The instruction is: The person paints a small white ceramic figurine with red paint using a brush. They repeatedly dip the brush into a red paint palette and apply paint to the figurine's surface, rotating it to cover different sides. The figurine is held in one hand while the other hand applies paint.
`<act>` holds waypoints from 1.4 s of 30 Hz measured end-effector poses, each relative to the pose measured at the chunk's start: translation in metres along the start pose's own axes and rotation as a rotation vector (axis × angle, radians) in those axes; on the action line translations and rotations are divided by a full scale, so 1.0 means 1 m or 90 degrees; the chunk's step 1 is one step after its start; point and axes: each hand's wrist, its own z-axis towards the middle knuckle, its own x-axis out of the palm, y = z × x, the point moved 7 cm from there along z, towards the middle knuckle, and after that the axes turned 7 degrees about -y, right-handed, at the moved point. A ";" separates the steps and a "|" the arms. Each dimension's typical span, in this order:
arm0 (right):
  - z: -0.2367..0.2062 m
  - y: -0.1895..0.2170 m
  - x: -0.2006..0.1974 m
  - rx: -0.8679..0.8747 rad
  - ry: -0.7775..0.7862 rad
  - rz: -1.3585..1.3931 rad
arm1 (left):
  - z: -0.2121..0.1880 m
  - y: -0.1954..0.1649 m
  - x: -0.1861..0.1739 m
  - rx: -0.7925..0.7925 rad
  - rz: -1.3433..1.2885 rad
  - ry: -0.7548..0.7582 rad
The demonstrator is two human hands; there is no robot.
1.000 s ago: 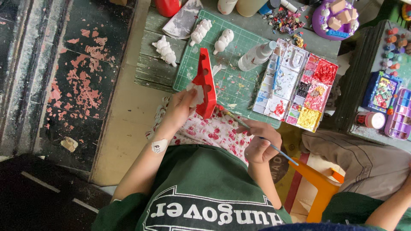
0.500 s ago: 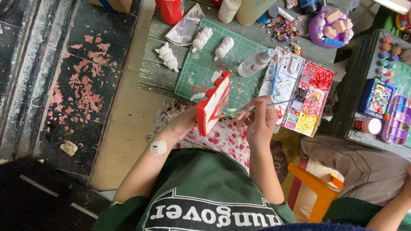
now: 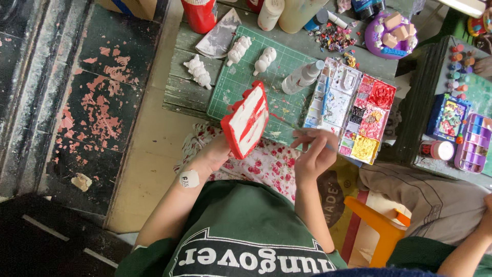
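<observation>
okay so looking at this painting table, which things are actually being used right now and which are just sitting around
In use:
left hand holding the red and white plaster piece
right hand holding a thin paintbrush
paint palette beside the right hand

Lying about:
three white plaster figures
red cup
white squeeze bottle
purple dish of blocks
green cutting mat

Left hand [image 3: 212,154] holds red-white plaque [image 3: 246,120]; right hand [image 3: 313,154] holds paintbrush [image 3: 300,131].
</observation>
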 end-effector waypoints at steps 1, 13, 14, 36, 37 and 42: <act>-0.004 0.010 0.006 -0.090 0.037 -0.031 | -0.001 0.003 -0.003 -0.003 0.007 0.004; -0.020 -0.043 0.005 0.276 -0.010 0.354 | 0.002 0.003 -0.010 0.002 0.039 -0.040; -0.016 -0.055 0.008 0.360 -0.005 0.359 | 0.000 0.002 -0.006 0.007 0.018 -0.028; -0.010 0.001 -0.147 0.071 -0.074 -0.489 | -0.005 0.036 -0.023 -0.026 0.031 -0.044; -0.012 0.001 -0.146 0.067 -0.073 -0.474 | -0.005 0.036 -0.024 -0.020 0.034 -0.044; -0.011 -0.001 -0.146 0.033 -0.046 -0.479 | -0.008 0.025 -0.028 0.004 0.019 -0.039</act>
